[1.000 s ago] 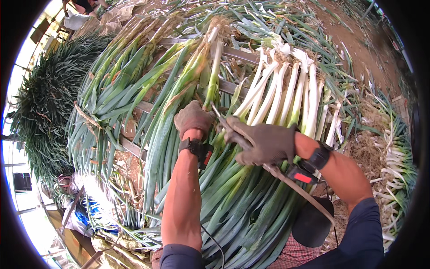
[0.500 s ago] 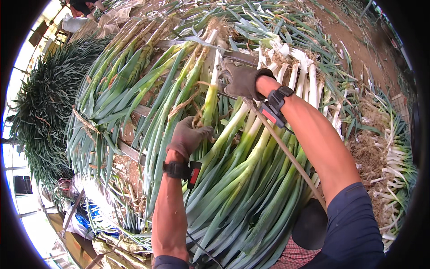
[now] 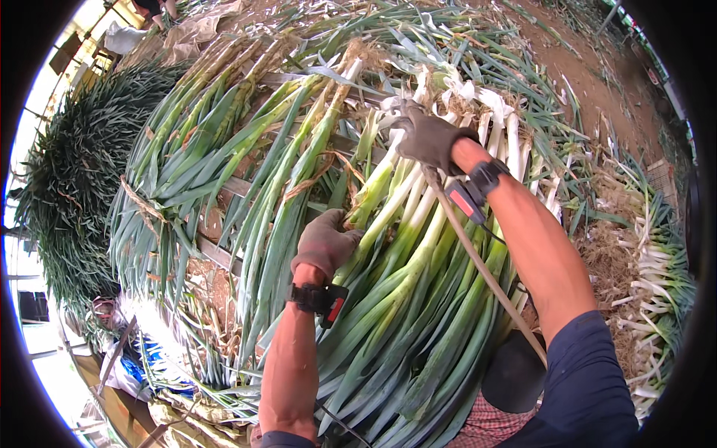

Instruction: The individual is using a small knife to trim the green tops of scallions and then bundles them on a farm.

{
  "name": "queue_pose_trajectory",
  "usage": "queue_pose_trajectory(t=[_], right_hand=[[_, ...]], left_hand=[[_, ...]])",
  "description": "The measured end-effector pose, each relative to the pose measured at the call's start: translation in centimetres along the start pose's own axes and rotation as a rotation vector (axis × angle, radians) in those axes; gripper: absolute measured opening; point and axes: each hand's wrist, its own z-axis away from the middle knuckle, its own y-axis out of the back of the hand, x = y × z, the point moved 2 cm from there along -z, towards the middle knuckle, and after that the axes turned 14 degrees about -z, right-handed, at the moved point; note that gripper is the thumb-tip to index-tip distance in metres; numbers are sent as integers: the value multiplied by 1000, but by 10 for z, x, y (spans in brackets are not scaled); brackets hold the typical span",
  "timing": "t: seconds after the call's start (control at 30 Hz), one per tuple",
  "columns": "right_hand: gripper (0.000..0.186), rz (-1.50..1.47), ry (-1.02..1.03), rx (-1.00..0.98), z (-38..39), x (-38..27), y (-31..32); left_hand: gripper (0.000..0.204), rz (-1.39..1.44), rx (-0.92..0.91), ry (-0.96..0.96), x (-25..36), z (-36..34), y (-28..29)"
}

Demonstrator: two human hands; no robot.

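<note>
My left hand (image 3: 326,243), in a brown glove, is closed round a green onion (image 3: 371,190) at its yellow-green middle. The stalk slants up to the right, toward my gloved right hand (image 3: 432,140). That hand's fingers are curled at the stalk's pale upper end; their tips are partly hidden. A tan rod (image 3: 478,254) runs from under my right hand toward my right upper arm; whether I grip it cannot be told. Under both hands lies a pile of green onions (image 3: 418,276), with white shanks away from me and leaves toward me.
Unpeeled green onions (image 3: 190,149) with dry brown skins lie across metal rails (image 3: 216,254) to the left. Beyond them stands a dark green heap (image 3: 82,172). White-shanked onions (image 3: 657,276) and root scraps line the right. Part of another person (image 3: 153,9) shows at the far left.
Both hands have moved right. The green onion, earlier nearly upright left of the pile, now slants against the pile's left side.
</note>
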Motion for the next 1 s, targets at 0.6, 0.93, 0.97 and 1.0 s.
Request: queue_pose_trajectory(t=[0.6,0.93,0.97,1.0], right_hand=[[103,-360,146,-372,190,-98,-41],[104,-109,43,-292,171,-82,-38],[104,-83,12,-256,170,-83,-39],[104,-56,-16,-220,171,-84,-38]], left_hand=[[46,173,406,148,-21,-13,0],[50,-325,719,62,37,39,67],[51,-402,602,111,38,36,65],[52,-478,472,201,37,33,59]])
